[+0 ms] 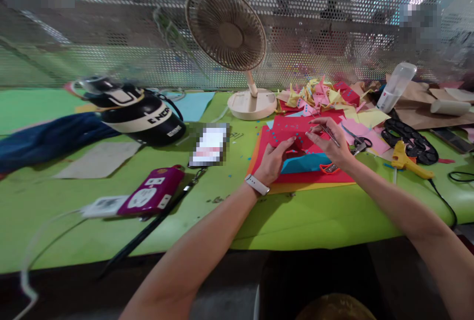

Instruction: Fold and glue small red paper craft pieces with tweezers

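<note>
My left hand, with a white band at the wrist, pinches the lower edge of a red paper piece dotted with small blue bits. Slim metal tweezers are held in my right hand, whose fingertips come close to the right side of that piece. Below both hands lies a stack of red sheets with a blue paper on it. An orange cutter rests near my right wrist. The tweezers' tips are too small to make out.
Scissors, a yellow glue gun and a black tray lie to the right. Paper scraps are heaped behind. A fan, a phone, a purple power bank and a black jug stand or lie leftward.
</note>
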Demonstrator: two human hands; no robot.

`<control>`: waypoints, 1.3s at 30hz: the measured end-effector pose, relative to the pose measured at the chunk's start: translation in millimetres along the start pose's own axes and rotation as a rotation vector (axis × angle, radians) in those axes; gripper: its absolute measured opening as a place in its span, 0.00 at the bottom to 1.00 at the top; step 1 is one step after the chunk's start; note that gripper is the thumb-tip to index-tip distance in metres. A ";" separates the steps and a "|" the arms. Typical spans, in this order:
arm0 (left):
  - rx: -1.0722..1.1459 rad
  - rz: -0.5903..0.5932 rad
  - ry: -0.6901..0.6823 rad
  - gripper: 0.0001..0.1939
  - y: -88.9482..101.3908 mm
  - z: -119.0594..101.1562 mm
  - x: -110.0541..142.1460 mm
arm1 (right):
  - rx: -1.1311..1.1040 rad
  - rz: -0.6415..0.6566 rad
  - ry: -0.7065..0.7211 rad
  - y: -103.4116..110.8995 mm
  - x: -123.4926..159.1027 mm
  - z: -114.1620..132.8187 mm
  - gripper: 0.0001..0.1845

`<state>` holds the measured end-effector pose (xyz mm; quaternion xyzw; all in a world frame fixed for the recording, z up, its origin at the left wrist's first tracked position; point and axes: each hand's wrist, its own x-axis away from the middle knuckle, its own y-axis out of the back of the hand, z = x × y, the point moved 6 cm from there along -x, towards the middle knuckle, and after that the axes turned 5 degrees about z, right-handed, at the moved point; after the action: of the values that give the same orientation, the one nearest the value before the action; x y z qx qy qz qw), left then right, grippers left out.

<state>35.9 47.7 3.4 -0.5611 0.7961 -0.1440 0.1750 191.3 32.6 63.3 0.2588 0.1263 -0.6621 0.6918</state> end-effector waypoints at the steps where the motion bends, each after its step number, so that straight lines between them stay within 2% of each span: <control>1: -0.003 -0.009 0.002 0.16 0.0 0.0 -0.1 | -0.004 -0.006 -0.011 -0.1 -0.1 -0.6 0.18; 8: 0.024 0.052 0.022 0.18 -11.2 -1.4 3.0 | 0.010 -0.053 -0.069 -4.6 3.8 -11.3 0.21; 12: 0.028 0.072 0.035 0.20 -14.3 -1.5 5.4 | 0.015 -0.037 -0.065 -7.1 4.9 -12.1 0.20; 20: 0.044 0.068 0.030 0.21 -10.7 3.4 2.0 | 0.027 0.067 -0.036 -7.1 0.8 -9.8 0.20; 32: 0.069 0.048 0.012 0.17 -3.2 6.8 -2.5 | -0.009 0.246 -0.043 -8.0 -2.9 -16.0 0.29; 39: 0.069 0.015 -0.016 0.18 -3.9 -0.1 -2.8 | -0.096 0.277 -0.096 -5.0 -4.2 -19.1 0.35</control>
<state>39.9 49.0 5.5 -0.5501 0.7932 -0.1658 0.2018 189.2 46.2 48.7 0.2084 0.0878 -0.5652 0.7934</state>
